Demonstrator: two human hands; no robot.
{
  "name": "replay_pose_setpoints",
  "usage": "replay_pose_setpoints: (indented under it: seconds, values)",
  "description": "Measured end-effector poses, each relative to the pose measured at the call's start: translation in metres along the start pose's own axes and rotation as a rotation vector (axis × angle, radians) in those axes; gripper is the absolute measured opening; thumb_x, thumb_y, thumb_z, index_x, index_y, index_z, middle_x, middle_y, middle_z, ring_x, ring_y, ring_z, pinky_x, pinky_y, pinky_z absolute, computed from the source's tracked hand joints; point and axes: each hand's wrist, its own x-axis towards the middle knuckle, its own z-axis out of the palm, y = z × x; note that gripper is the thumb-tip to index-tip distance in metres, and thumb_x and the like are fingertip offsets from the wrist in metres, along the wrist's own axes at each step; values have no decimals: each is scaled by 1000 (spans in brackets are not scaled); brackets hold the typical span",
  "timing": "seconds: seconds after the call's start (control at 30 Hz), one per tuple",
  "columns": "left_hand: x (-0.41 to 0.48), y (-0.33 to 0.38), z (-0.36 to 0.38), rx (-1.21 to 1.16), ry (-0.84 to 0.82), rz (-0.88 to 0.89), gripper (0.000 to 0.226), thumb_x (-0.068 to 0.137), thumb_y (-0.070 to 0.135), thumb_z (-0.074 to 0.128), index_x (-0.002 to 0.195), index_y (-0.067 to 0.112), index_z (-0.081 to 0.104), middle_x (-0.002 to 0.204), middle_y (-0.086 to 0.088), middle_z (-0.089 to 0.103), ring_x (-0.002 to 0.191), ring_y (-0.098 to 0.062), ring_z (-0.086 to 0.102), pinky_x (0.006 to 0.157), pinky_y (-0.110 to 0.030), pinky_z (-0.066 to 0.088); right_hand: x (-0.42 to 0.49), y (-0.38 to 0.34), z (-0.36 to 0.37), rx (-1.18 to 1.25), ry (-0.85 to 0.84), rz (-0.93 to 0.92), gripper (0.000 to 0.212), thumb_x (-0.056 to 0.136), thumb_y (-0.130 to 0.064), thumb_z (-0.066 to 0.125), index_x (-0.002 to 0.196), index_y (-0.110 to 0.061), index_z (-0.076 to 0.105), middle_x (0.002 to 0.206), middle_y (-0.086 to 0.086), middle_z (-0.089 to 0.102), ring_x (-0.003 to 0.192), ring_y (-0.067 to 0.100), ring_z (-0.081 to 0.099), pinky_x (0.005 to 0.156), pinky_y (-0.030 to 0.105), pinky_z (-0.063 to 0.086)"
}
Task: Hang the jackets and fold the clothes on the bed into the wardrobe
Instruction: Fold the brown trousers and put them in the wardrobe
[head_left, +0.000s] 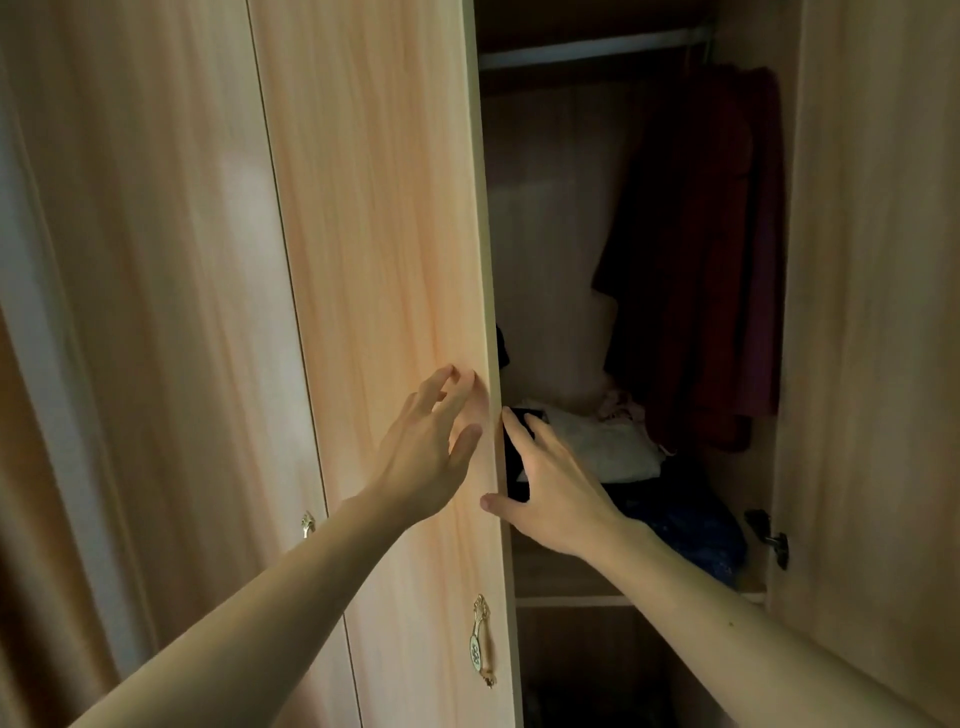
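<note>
The wardrobe stands partly open in front of me. My left hand (431, 441) lies with spread fingers on the outer face of the left door (384, 234), near its edge. My right hand (550, 488) is just right of that edge, fingers straight, thumb touching the door edge, holding nothing. Inside, dark red jackets (711, 260) hang from the rail (587, 49) at the right. Folded clothes lie on the shelf: a white piece (602, 441), a pink one (621, 408) and a dark blue one (685, 519).
The right door (872, 312) is swung open, with a hinge (769, 535) at its inner edge. Ornate handles (480, 639) sit low on the left door and on the neighbouring door (307, 524). A lower compartment (587, 670) is dark.
</note>
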Motion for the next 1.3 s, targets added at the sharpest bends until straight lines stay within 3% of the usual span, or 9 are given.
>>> replay_pose_setpoints:
  seconds: [0.13, 0.33, 0.43, 0.6, 0.93, 1.3]
  values:
    - [14, 5, 16, 56, -1, 9, 60, 101, 46, 43, 156, 35, 22, 165, 10, 13, 147, -18, 27, 108, -32, 40, 10, 20, 1, 35, -10, 10, 101, 85, -58, 65, 156, -35, -3, 165, 1, 5, 149, 24, 17, 115, 45, 30]
    - [34, -3, 41, 160, 4, 64, 68, 98, 45, 51, 155, 41, 14, 166, 8, 0, 151, -22, 15, 101, -34, 48, 29, 46, 9, 40, 17, 32, 102, 85, -58, 64, 155, -36, -7, 165, -1, 4, 150, 23, 14, 117, 43, 27]
    - [43, -13, 59, 187, 7, 98, 75, 96, 46, 55, 156, 41, 10, 166, 6, -7, 153, -23, 1, 107, -40, 43, 38, 56, 13, 56, 28, 50, 103, 85, -58, 65, 153, -39, -10, 164, -2, 6, 149, 21, 17, 116, 43, 31]
    - [63, -32, 84, 324, 14, 181, 99, 85, 58, 66, 156, 40, 0, 166, -2, -12, 153, -30, -3, 115, -43, 16, 53, 71, 10, -29, 29, 75, 101, 87, -53, 65, 154, -37, -9, 164, 0, 4, 149, 24, 13, 115, 43, 28]
    - [97, -43, 123, 318, 45, 210, 107, 78, 55, 75, 157, 35, 5, 166, -8, -9, 152, -38, -4, 118, -60, 20, 85, 93, 14, -210, 18, 137, 99, 89, -56, 60, 156, -29, -8, 165, 3, 1, 150, 25, 9, 119, 45, 22]
    - [121, -55, 158, 325, 49, 203, 99, 81, 45, 75, 157, 32, 13, 166, -13, -5, 151, -40, -4, 116, -62, 20, 89, 121, 16, -345, -11, 306, 97, 87, -65, 55, 157, -25, 2, 164, 8, 3, 149, 29, 11, 117, 49, 24]
